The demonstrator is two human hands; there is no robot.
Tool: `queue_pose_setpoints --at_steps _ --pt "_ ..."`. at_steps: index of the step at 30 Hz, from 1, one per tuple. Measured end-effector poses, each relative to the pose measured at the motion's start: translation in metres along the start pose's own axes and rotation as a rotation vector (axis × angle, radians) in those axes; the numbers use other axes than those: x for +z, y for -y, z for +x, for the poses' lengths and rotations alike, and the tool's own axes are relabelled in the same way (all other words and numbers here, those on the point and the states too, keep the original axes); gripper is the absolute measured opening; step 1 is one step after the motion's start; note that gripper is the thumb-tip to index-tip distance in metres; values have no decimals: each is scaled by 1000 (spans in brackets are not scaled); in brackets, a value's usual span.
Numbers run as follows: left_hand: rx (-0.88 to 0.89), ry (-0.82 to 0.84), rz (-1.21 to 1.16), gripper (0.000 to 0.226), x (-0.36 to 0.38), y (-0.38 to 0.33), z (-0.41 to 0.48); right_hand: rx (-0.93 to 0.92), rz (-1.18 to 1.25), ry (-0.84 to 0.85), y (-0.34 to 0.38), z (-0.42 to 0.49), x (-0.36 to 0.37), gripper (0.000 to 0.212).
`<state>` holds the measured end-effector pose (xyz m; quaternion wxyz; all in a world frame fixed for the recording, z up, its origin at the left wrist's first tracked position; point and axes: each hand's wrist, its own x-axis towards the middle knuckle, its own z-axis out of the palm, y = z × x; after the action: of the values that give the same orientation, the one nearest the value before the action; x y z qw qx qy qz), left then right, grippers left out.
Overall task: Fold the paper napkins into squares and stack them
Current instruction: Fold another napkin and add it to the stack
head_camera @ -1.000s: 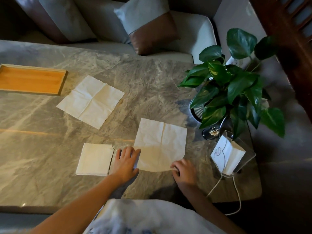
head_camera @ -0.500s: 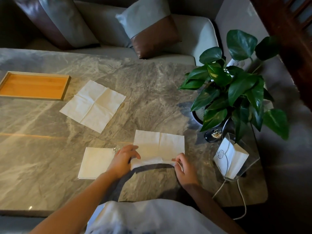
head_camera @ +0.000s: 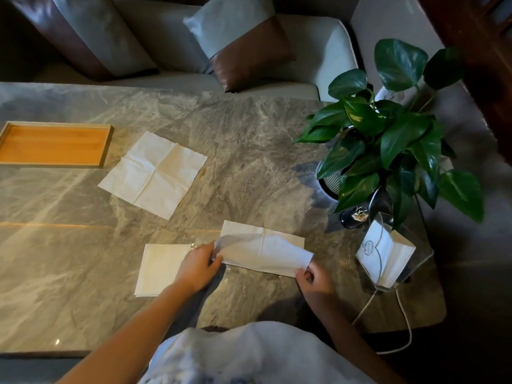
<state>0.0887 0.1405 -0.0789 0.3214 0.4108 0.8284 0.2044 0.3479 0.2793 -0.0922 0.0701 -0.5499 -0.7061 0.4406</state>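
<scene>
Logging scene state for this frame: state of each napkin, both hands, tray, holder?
napkin being folded: near edge lifted, half folded over.
folded napkin: flat square on the table, left hand partly over it.
open napkin: unfolded, flat, creased, untouched.
left hand: pinching the lifted napkin's left corner.
right hand: pinching its right corner.
wooden tray: empty.
clear holder: holds upright napkins.
</scene>
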Motion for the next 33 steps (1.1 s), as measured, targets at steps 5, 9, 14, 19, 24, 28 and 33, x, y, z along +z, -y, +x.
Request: queue_pose_setpoints --at_steps 5,9,14,19,24,28,33 --pt "-11 -46 68 13 2 1 -2 -4 24 -11 4 -4 -1 13" --pt "-22 -42 111 12 5 2 -1 45 -11 -55 -3 -9 3 18" --pt "-46 -47 117 13 10 3 -5 40 42 -99 -7 -13 2 32" --pt "-3 -179 120 6 10 -4 -12 -104 -48 -232 -6 -16 -2 40" --pt "336 -57 206 30 22 -18 -23 -255 -354 -39 2 -14 -2 27" --pt "360 107 431 54 45 -17 -27 -207 -566 25 9 -15 0 40" --pt "193 100 536 72 47 -11 -20 -190 -568 170 19 -18 3 46"
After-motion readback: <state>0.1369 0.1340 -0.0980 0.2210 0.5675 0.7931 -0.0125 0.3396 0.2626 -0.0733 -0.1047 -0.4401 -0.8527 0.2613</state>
